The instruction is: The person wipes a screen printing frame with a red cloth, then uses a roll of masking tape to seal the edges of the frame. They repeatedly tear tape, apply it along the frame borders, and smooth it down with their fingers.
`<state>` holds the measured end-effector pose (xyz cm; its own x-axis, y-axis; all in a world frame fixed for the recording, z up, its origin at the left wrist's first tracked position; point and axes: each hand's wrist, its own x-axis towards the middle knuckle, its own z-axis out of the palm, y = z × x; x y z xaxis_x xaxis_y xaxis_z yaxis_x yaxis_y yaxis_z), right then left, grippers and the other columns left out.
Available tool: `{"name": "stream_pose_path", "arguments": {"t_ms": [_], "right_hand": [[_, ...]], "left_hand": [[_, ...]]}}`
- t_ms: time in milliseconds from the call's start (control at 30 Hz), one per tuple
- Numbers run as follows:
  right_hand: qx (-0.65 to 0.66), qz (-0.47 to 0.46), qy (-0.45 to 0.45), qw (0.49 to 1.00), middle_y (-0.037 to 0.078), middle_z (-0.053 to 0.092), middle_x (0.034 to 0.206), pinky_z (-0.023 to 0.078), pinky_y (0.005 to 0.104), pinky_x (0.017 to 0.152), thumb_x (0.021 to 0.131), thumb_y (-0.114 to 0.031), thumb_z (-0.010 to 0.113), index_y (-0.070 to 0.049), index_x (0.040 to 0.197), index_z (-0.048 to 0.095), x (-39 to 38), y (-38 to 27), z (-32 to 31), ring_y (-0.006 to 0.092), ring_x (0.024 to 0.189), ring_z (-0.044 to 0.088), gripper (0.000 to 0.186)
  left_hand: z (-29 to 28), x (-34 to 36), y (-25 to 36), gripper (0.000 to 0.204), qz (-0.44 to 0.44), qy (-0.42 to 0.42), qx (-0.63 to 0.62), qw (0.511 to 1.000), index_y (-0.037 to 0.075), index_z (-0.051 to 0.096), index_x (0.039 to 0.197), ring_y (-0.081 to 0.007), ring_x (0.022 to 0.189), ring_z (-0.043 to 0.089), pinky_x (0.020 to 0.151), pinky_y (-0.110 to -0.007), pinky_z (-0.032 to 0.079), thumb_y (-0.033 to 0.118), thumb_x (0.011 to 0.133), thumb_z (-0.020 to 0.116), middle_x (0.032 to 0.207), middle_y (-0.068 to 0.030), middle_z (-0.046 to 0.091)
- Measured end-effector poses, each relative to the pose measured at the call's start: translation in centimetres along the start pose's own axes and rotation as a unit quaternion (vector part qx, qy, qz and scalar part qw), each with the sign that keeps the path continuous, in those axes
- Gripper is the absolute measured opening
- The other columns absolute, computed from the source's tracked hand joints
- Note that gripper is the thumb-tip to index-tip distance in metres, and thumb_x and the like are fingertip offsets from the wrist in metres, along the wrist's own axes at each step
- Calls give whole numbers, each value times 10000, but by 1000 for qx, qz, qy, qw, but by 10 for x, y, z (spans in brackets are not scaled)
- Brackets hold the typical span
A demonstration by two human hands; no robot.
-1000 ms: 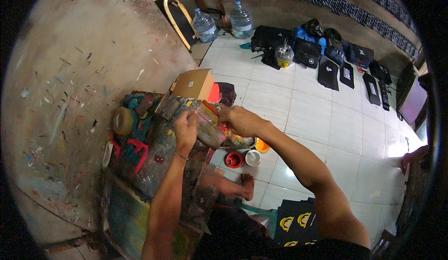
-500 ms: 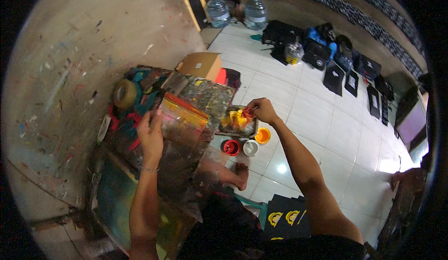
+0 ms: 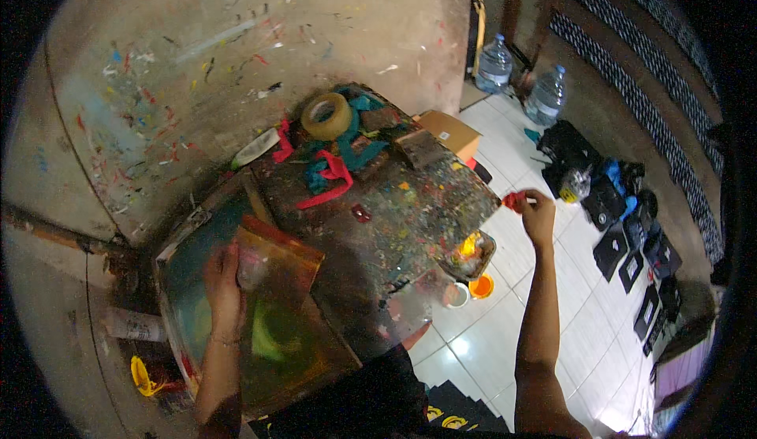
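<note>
At the bottom edge, right of centre, we see dark sheets (image 3: 467, 414) with yellow prints lying beside our dark clothing. Across the lower left spreads a framed screen (image 3: 272, 348), its surface stained green and yellow. Over it, left of centre, our left hand (image 3: 225, 281) grasps a paint-stained panel (image 3: 284, 264) by its left side; the hand is blurred, and we cannot tell whether the panel touches the screen. A yellow container (image 3: 143, 377) sits outside the frame at the far lower left.

Right of centre, our right hand (image 3: 537, 217) pinches a crumpled red rag (image 3: 516, 201) between thumb and fingers, out past the right edge of the spattered tabletop (image 3: 378, 226). Below that hand we see a tray (image 3: 490, 254) with something yellow in it, and just beneath it an orange paint tub (image 3: 482, 287) and a white tub (image 3: 456, 295), side by side on the tiled floor (image 3: 516, 305).

Toward the table's back, near the upper middle, lie a bright pink-red strip (image 3: 337, 177), teal cloth (image 3: 364, 154) and a roll of tape (image 3: 337, 126). Beyond them we find a cardboard box (image 3: 449, 133), two large water bottles (image 3: 494, 67) at the upper right, and black flat pieces (image 3: 611, 254) along the right. The paint-marked wall (image 3: 189, 53) fills the upper left.
</note>
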<state>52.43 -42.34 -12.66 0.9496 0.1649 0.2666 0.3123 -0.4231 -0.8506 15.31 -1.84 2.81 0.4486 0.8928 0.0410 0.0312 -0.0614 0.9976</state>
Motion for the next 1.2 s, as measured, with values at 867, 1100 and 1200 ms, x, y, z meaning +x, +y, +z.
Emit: {"name": "stream_pose_path", "arguments": {"t_ms": [867,1100,1200], "right_hand": [[-342,-367,-274,820,227,603,1153,484,490,934,791,-175,704,-44,1144,666,46,-227,325,399,1093,577,379],[-221,-450,-241,831,203,646,1063,492,478,912,754,-195,746,-51,983,725,57,-221,334,392,1086,580,271],[-301,-458,-288,785,195,654,1073,495,476,902,752,-212,762,-69,1056,706,45,-220,358,395,1040,597,341]], "left_hand": [[-104,-63,-37,318,-167,17,-133,977,76,639,935,-160,808,608,780,-330,484,360,1033,536,869,-32,664],[-126,-63,-44,328,-145,18,-193,970,51,642,1016,-189,865,602,835,-356,480,354,1036,517,930,-64,668],[-138,-63,-51,346,-138,-18,190,972,41,647,1044,-211,873,602,840,-370,476,355,1040,503,951,-69,667]]}}
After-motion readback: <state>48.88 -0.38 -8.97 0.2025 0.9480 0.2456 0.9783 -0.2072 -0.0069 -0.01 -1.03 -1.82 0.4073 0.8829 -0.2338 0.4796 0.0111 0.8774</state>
